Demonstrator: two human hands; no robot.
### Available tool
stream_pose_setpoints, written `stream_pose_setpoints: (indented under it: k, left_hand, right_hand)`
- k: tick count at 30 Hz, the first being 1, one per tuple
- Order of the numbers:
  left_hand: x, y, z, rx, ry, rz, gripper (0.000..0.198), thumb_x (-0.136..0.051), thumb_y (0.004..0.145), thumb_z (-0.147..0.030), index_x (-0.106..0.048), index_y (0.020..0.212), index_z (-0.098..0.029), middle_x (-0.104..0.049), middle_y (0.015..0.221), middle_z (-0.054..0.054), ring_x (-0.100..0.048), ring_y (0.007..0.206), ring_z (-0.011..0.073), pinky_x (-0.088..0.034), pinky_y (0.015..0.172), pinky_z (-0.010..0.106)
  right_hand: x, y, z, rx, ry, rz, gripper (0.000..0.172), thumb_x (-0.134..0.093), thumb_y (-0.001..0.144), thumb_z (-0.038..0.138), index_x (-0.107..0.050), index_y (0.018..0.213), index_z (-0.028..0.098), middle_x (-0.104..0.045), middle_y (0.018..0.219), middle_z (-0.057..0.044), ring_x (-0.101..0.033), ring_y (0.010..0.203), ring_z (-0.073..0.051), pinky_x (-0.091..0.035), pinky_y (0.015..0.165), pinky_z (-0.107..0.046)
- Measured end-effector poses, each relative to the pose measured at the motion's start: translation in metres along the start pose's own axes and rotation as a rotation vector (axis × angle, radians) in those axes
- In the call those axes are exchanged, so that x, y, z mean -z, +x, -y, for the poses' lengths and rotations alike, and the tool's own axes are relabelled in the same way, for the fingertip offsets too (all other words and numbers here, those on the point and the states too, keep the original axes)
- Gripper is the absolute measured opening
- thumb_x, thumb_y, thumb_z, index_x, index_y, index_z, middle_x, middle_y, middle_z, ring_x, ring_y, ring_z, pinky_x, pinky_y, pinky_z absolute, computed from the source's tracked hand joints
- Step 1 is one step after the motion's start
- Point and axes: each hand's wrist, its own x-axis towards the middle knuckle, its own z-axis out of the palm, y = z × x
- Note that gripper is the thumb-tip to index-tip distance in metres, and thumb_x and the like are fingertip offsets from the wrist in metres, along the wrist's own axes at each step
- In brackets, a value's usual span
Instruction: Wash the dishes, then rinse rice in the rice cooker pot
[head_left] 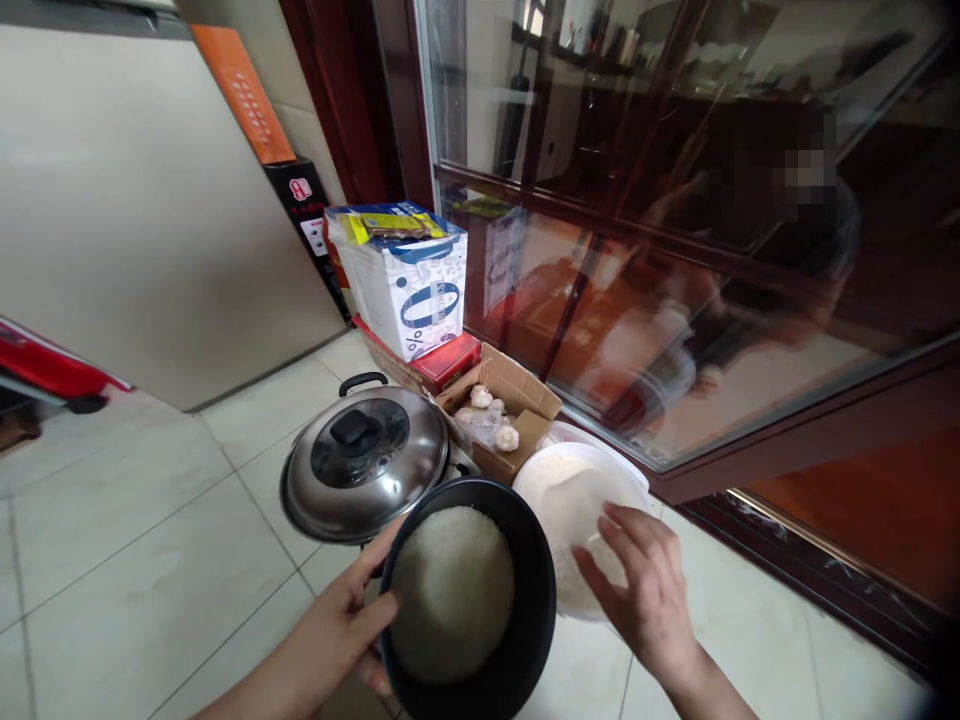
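My left hand (352, 615) grips the rim and side of a dark round pot (536, 610), its thumb over the edge. White rice grains (454, 590) cover the pot's bottom. To the right, my right hand (649, 575) hovers over a white bucket (529, 480), fingers curved and apart, with nothing visible in them. Inside the bucket lies a pale, powdery or grainy mass (577, 490), partly hidden by my right hand. The pot is held in front of the bucket's left side.
A lidded steel wok (420, 430) stands on the tiled floor (150, 500). Behind are an open cardboard box (536, 395) with garlic bulbs (506, 438), a red box (450, 362) and a white-blue carton (427, 300). A glass door (600, 250) borders the right, a pale cabinet or appliance (150, 200) the left.
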Motion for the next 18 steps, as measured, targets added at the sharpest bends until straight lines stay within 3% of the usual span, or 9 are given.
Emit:
stream_pose_setpoints:
  k: [2, 6, 9, 12, 15, 18]
  left_hand:
    - [0.0, -0.001, 0.001, -0.001, -0.031, -0.002, 0.094, -0.062, 0.076, -0.04, -0.007, 0.15, -0.022, -0.066, 0.057, -0.001, -0.06, 0.046, 0.0151, -0.048, 0.044, 0.021]
    - [-0.001, 0.0, 0.004, 0.015, -0.029, -0.029, 0.097, -0.065, 0.073, -0.043, -0.009, 0.15, -0.024, -0.065, 0.055, -0.003, -0.061, 0.046, 0.0167, -0.048, 0.044, 0.022]
    - [0.0, 0.003, 0.007, 0.009, 0.007, -0.031, 0.096, -0.065, 0.073, -0.044, -0.01, 0.15, -0.024, -0.063, 0.053, -0.004, -0.059, 0.044, 0.0157, -0.047, 0.043, 0.021]
    - [0.002, 0.008, 0.012, -0.002, 0.047, 0.01, 0.097, -0.065, 0.073, -0.045, -0.009, 0.15, -0.024, -0.065, 0.054, -0.004, -0.058, 0.042, 0.0148, -0.047, 0.042, 0.021]
    - [0.007, 0.013, 0.015, 0.003, 0.043, 0.059, 0.099, -0.066, 0.073, -0.048, -0.008, 0.15, -0.026, -0.069, 0.061, -0.001, -0.059, 0.042, 0.0162, -0.049, 0.042, 0.023]
    - [0.011, 0.015, 0.016, -0.004, 0.01, 0.045, 0.099, -0.071, 0.068, -0.05, -0.018, 0.149, -0.028, -0.074, 0.087, 0.004, -0.068, 0.06, 0.0224, -0.056, 0.051, 0.029]
  right_hand:
    - [-0.006, -0.023, -0.019, -0.093, -0.125, 0.011, 0.059, -0.069, 0.078, 0.019, -0.044, 0.132, 0.02, -0.062, 0.112, -0.013, -0.056, 0.106, -0.029, -0.047, 0.085, -0.045]
    - [-0.018, -0.049, -0.04, -0.165, -0.171, 0.278, 0.041, -0.059, 0.085, 0.033, -0.051, 0.124, 0.022, -0.062, 0.117, -0.012, -0.056, 0.106, -0.03, -0.047, 0.081, -0.045]
    - [-0.026, -0.035, -0.06, -0.245, -0.125, 0.304, 0.031, -0.056, 0.087, 0.032, -0.057, 0.116, 0.021, -0.064, 0.113, -0.011, -0.057, 0.104, -0.027, -0.047, 0.085, -0.042]
    - [-0.044, -0.006, -0.1, -0.392, -0.146, 0.316, 0.025, -0.052, 0.088, 0.03, -0.063, 0.109, 0.019, -0.066, 0.109, -0.012, -0.059, 0.101, -0.028, -0.045, 0.087, -0.044]
    - [-0.071, 0.016, -0.148, -0.596, -0.013, 0.474, 0.027, -0.059, 0.082, 0.031, -0.066, 0.106, 0.021, -0.068, 0.11, -0.011, -0.061, 0.102, -0.028, -0.046, 0.088, -0.041]
    - [-0.084, 0.024, -0.182, -0.744, 0.084, 0.647, 0.019, -0.058, 0.081, 0.033, -0.072, 0.089, 0.022, -0.073, 0.088, -0.008, -0.066, 0.087, -0.027, -0.049, 0.078, -0.036]
